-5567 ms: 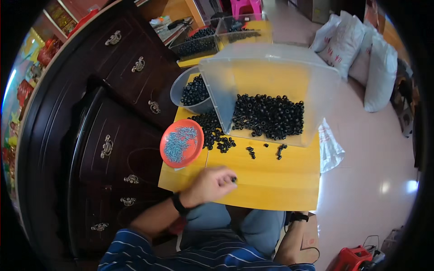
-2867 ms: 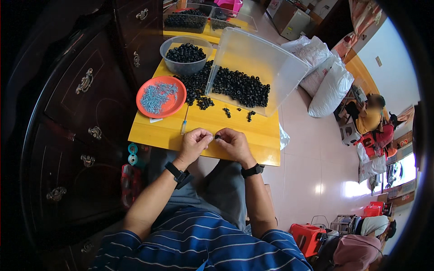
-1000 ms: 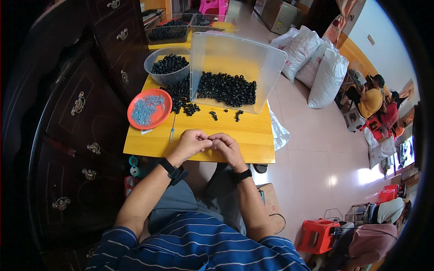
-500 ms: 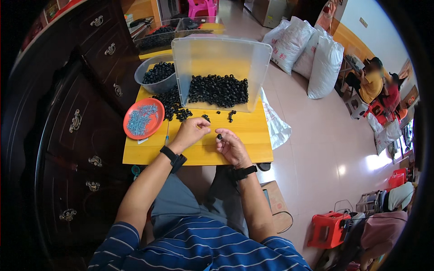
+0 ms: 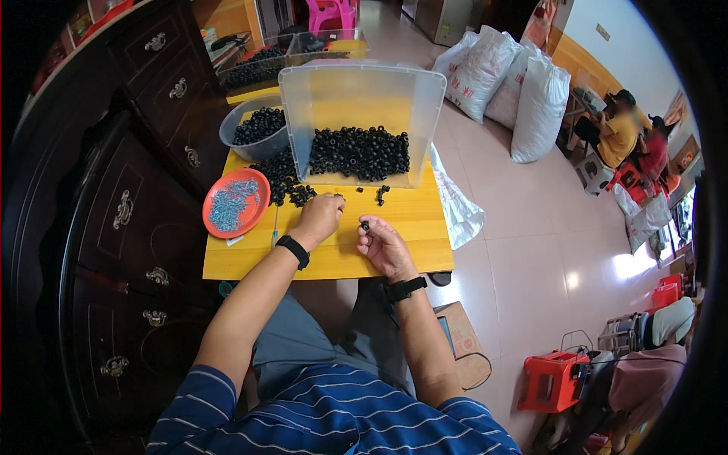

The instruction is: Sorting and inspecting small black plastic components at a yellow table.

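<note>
Yellow tabletop (image 5: 402,256) beside dark wooden cabinet (image 5: 98,243), seen from head camera; stuffed white sacks (image 5: 540,114) on tiled floor beyond. Right hand (image 5: 385,246) turned partly palm up above near edge, thumb and fingertips pinching small black ring-shaped part (image 5: 365,226). Left hand (image 5: 320,218) reaches to few loose black pieces (image 5: 340,198), fingers curled down; cannot tell whether any gripped. Red dish (image 5: 255,214) of silvery pins to left, blue-handled screwdriver (image 5: 274,237) between. Clear bin (image 5: 423,102) behind, heaped black parts (image 5: 360,154) inside.
</note>
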A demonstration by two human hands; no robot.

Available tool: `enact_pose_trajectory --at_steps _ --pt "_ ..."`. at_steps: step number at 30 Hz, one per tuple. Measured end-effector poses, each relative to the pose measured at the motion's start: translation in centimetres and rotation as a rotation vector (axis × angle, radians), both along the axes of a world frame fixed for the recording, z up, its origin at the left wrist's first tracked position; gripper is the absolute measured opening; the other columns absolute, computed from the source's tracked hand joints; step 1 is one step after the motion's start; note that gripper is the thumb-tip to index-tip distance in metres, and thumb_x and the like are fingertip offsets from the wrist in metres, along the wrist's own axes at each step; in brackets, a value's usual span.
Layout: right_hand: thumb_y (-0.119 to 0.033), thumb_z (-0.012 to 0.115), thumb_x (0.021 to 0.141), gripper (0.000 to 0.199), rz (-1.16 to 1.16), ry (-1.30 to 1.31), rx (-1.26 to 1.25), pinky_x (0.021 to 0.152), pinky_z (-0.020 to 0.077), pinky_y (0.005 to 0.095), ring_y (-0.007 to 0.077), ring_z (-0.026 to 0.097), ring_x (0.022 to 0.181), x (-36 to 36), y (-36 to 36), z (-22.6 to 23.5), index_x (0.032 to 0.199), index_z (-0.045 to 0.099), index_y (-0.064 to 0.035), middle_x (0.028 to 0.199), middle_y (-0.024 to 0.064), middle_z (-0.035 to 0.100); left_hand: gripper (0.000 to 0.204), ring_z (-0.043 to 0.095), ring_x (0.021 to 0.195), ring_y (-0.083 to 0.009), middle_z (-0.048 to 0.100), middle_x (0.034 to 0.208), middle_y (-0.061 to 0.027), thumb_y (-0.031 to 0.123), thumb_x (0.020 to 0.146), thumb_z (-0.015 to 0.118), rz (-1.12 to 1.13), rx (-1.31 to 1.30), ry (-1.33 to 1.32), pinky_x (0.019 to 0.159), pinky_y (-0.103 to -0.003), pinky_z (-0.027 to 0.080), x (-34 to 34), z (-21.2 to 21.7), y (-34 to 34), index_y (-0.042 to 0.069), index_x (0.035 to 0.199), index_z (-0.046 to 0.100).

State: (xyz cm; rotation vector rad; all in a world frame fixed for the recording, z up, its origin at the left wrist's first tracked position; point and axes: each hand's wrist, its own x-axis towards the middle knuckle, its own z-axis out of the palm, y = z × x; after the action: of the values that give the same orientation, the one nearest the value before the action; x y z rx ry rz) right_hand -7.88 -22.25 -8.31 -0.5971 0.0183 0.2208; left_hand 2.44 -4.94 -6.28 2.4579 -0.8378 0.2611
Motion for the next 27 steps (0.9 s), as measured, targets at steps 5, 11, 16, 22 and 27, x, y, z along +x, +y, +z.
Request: enact_pose_trajectory --at_steps 5,11,16,22,27 --pt "-0.018 0.058 0.097 0.022 -0.011 -0.009 -0.017 0.073 0.0546 0.0285 0.0120 0.061 0.076 -0.2 0.0 -0.2 0.114 0.059 -0.0044 0.089 0.0032 0.064 0.007 0.065 0.081 -0.0343 0.066 0.085 -0.0158 0.009 0.079 0.066 0.000 0.001 0.055 0.073 -0.044 0.052 -1.8 0.9 1.2 0.003 0.082 0.066" --pt "-0.019 0.056 0.099 0.020 -0.060 0.036 0.063 0.073 0.0538 0.0287 0.0125 0.061 0.077 -0.3 0.3 -0.1 0.113 0.059 -0.0062 0.090 0.0029 0.064 0.010 0.066 0.079 -0.0314 0.067 0.082 -0.0143 0.011 0.083 0.067 -0.008 -0.066 0.057 0.071 -0.041 0.052 -3.7 1.2 3.1 0.002 0.086 0.063" --pt "-0.020 0.057 0.098 0.021 0.016 0.062 0.088 0.074 0.0539 0.0292 0.0134 0.062 0.078 -1.4 2.2 0.0 0.115 0.058 -0.0067 0.090 0.0035 0.064 0.008 0.065 0.068 -0.0155 0.068 0.080 -0.0083 0.003 0.083 0.069 -0.004 -0.469 0.375 0.064 -0.030 0.052 -6.7 2.3 4.1 0.001 0.089 0.064" --pt "-0.020 0.058 0.098 0.022 0.072 0.058 0.067 0.075 0.0542 0.0286 0.0126 0.062 0.080 -1.6 4.1 0.0 0.116 0.057 -0.0076 0.092 0.0028 0.064 0.006 0.062 0.074 -0.0065 0.067 0.086 -0.0016 0.002 0.090 0.064 -0.074 -0.789 0.610 0.067 -0.021 0.052 -9.1 2.7 5.3 -0.002 0.095 0.064" --pt "-0.020 0.058 0.098 0.023 0.087 0.059 0.039 0.075 0.0542 0.0271 0.0110 0.062 0.080 -1.8 5.4 0.3 0.118 0.056 -0.0079 0.093 0.0018 0.063 0.009 0.062 0.074 -0.0066 0.067 0.087 -0.0015 0.001 0.090 0.064 -0.067 -0.924 0.668 0.066 -0.021 0.052 -10.2 2.4 5.7 -0.002 0.099 0.065"
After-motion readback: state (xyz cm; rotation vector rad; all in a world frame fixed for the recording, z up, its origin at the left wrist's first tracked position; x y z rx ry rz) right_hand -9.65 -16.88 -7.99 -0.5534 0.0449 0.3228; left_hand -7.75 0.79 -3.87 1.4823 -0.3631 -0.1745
